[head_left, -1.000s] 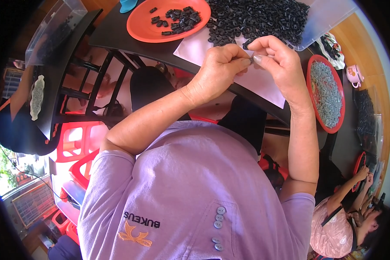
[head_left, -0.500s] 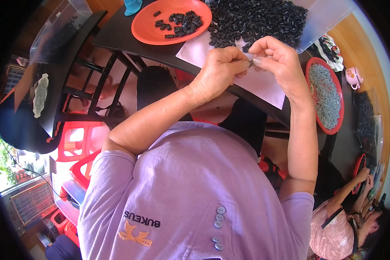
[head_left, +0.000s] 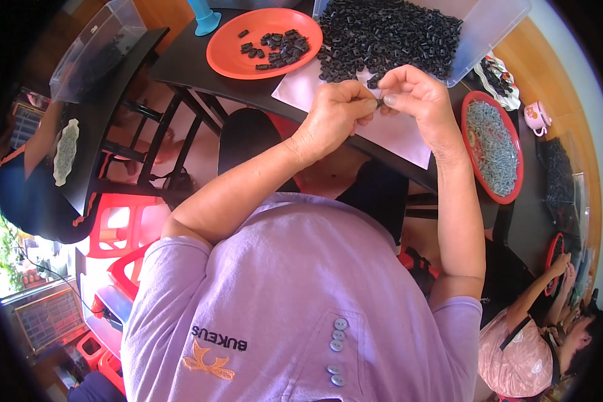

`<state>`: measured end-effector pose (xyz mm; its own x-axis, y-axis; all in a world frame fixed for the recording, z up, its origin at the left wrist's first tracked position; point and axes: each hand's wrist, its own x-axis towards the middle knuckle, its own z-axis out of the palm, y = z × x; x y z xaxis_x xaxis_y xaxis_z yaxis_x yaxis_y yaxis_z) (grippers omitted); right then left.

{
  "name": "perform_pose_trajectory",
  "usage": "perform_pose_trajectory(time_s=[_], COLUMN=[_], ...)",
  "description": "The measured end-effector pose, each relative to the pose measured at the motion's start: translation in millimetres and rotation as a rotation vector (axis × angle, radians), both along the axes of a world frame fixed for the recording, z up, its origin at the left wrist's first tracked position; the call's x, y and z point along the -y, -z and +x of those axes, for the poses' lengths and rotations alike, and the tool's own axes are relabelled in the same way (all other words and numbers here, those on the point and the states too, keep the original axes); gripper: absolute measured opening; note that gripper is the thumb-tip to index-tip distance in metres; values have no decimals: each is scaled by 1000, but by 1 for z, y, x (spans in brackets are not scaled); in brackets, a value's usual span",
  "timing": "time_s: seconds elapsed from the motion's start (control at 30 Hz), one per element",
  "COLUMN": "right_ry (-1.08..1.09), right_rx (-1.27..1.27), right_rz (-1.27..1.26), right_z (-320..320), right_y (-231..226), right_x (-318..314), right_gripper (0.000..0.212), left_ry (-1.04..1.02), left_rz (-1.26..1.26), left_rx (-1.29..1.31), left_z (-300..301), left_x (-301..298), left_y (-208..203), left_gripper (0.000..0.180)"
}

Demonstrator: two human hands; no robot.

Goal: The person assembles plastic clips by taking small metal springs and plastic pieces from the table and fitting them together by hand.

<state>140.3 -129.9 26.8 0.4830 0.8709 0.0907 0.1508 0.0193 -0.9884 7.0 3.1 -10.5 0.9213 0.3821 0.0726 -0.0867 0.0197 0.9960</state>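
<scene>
My left hand (head_left: 335,115) and my right hand (head_left: 423,110) meet over the near edge of the table, thumbs and forefingers pinched together. Between the fingertips is a small dark part (head_left: 380,102), mostly hidden, its exact kind unclear. Just beyond my hands a large heap of small black plastic parts (head_left: 392,40) spills from a clear plastic bin (head_left: 492,33) onto a pale sheet (head_left: 402,141). Left of the heap, an orange-red plate (head_left: 231,60) carries several black pieces. Right of my right hand, a red tray (head_left: 467,137) is full of small grey screw-like pieces (head_left: 494,144).
A blue stand-like object (head_left: 206,21) is at the far left of the table. A pink cup (head_left: 536,117) and a white dish (head_left: 506,94) of black parts sit at right. Two people work nearby, one at lower right (head_left: 522,352). Red stools (head_left: 117,228) stand at left.
The view has shifted slightly, so the table items appear a little lower and leftward. My hands stay together with the small part; the fingers have barely moved.
</scene>
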Motion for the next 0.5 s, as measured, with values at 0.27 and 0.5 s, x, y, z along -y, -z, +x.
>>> perform_pose_trajectory(time_s=[0.27,0.5], right_ry=[40,180], right_rx=[517,882], right_rz=[-102,1], right_z=[-16,-40], right_y=[-10,-13], right_x=[-7,-6], right_gripper=[17,23], left_ry=[4,-21], left_rz=[1,34], left_rx=[29,135], left_z=[-1,2], left_x=[0,-1], left_y=[0,14], left_gripper=[14,14])
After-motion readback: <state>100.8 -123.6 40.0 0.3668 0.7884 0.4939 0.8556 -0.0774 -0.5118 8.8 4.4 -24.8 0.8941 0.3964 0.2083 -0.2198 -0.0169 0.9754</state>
